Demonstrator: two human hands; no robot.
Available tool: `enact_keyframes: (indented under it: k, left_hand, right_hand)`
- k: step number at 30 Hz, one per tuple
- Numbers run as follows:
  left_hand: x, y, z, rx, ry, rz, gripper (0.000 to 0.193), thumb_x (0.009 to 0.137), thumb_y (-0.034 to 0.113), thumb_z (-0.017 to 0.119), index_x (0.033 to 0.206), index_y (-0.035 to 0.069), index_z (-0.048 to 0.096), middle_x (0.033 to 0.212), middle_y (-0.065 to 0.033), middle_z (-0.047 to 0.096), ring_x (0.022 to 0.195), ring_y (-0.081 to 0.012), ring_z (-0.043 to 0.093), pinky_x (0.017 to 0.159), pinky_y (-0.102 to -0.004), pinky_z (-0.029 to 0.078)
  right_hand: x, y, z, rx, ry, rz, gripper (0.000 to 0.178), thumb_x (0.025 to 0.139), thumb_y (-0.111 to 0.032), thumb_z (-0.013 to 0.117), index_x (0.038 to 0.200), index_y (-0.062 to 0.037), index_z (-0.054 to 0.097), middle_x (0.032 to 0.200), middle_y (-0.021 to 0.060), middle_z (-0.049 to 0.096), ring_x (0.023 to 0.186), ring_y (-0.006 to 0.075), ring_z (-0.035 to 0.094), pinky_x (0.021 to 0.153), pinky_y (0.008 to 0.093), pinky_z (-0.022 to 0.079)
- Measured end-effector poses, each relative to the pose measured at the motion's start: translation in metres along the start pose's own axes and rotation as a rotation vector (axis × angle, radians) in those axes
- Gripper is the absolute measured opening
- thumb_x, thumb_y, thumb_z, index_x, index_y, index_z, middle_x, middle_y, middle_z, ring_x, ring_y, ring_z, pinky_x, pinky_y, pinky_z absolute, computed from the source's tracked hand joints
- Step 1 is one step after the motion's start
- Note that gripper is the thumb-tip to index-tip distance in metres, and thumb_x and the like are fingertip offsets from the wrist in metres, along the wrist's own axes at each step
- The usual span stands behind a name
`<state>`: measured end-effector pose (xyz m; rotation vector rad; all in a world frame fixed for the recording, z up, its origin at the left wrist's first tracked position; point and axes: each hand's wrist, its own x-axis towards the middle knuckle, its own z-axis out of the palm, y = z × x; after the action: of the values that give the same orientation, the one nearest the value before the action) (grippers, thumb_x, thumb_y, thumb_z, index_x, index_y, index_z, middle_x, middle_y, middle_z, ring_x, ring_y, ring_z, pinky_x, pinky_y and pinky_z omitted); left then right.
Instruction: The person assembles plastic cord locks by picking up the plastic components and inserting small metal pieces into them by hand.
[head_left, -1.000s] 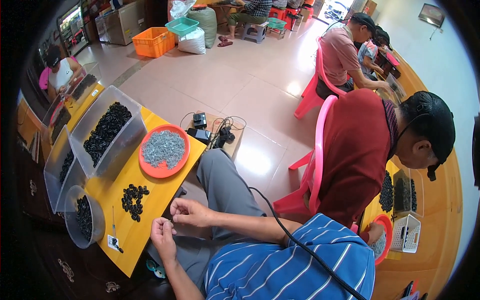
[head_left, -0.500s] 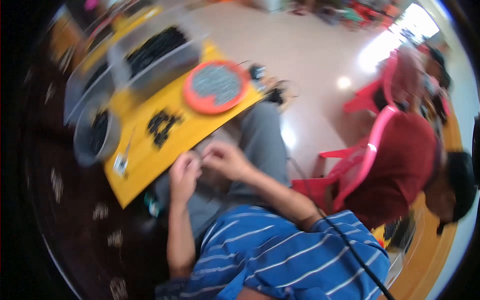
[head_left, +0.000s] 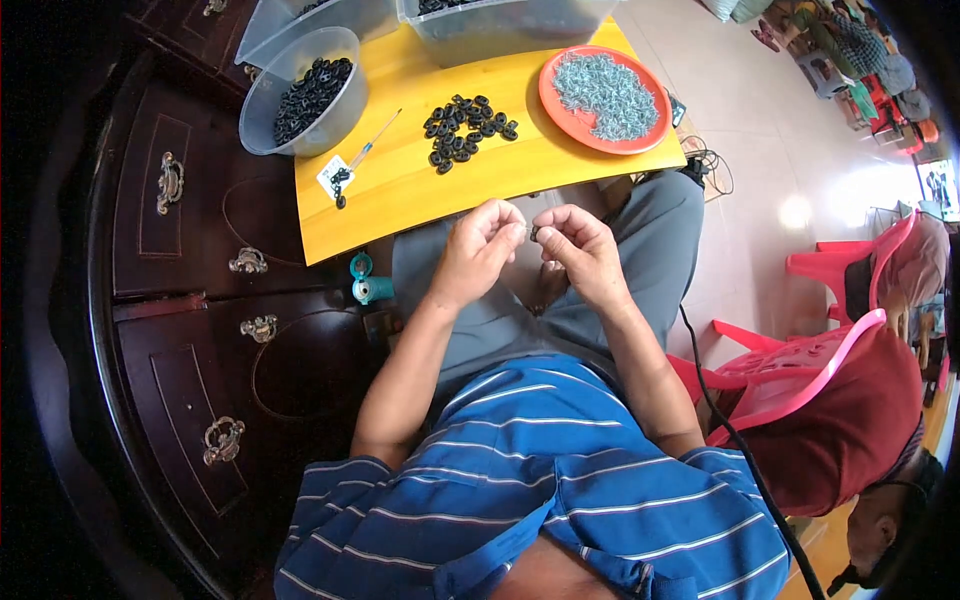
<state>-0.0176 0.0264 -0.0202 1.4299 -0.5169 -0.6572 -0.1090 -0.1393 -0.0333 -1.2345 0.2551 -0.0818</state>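
Over my lap, just off the front edge of the yellow table [head_left: 420, 205], my two hands meet fingertip to fingertip. My right hand [head_left: 588, 258] pinches a small black oval piece [head_left: 535, 233] between thumb and forefinger. Beside it, my left hand [head_left: 478, 255] is closed in a pinch on a thin, silvery piece, mostly hidden by the fingertips. Similar black pieces lie in a loose pile [head_left: 458, 143] on the tabletop. An orange-red plate [head_left: 549, 110] at the right holds many small silvery metal bits.
A clear round tub [head_left: 352, 112] of black pieces stands at the table's left, near larger clear bins [head_left: 510, 35]. A thin pointed tool [head_left: 375, 138] lies by a white tag [head_left: 328, 178]. Dark drawers [head_left: 200, 330] flank the left; pink chairs [head_left: 800, 370] and a seated person are right.
The head view has turned and sharpened, so the table now appears higher and farther right. My hands remain close together, fingertips pinched.
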Motion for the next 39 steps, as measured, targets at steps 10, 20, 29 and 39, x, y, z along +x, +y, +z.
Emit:
enact_keyframes:
  k: [10,20,29,39]
  left_hand:
    - [0.001,-0.004,0.003,0.063,0.014,0.005,0.01,0.097,0.012,0.058,0.094,0.003,0.059,0.08,0.0017,0.057,0.067,-0.0052,0.052,0.06,-0.0214,0.045]
    - [0.0,-0.005,0.004,0.128,0.051,-0.011,0.006,0.094,0.007,0.059,0.091,0.002,0.06,0.074,0.002,0.058,0.065,-0.0049,0.053,0.058,-0.0224,0.045]
    - [0.0,-0.007,0.0,0.238,0.03,0.01,0.005,0.095,0.006,0.059,0.091,0.003,0.059,0.078,0.0026,0.056,0.065,-0.004,0.05,0.058,-0.0194,0.044]
    - [0.001,-0.004,-0.01,0.092,0.024,0.006,0.007,0.094,0.007,0.061,0.099,0.003,0.062,0.08,0.0038,0.057,0.068,-0.0034,0.051,0.06,-0.0196,0.045]
  right_hand:
    - [-0.001,-0.002,0.002,-0.02,0.034,-0.036,0.011,0.097,-0.011,0.064,0.106,-0.004,0.065,0.08,-0.0036,0.061,0.067,0.003,0.056,0.059,0.0179,0.047]
    - [-0.001,0.002,0.005,-0.118,0.092,-0.039,0.01,0.095,-0.008,0.066,0.103,-0.0034,0.066,0.078,-0.0042,0.062,0.061,0.0023,0.055,0.054,0.0171,0.045]
    - [0.001,0.011,0.011,-0.129,0.145,-0.064,0.008,0.093,-0.005,0.066,0.1,-0.0017,0.068,0.081,-0.0035,0.064,0.066,0.0028,0.055,0.058,0.0178,0.046]
    - [0.004,0.009,0.016,-0.043,0.123,-0.056,0.009,0.093,-0.006,0.067,0.101,-0.0024,0.068,0.083,-0.0029,0.065,0.068,0.0039,0.056,0.061,0.0188,0.047]
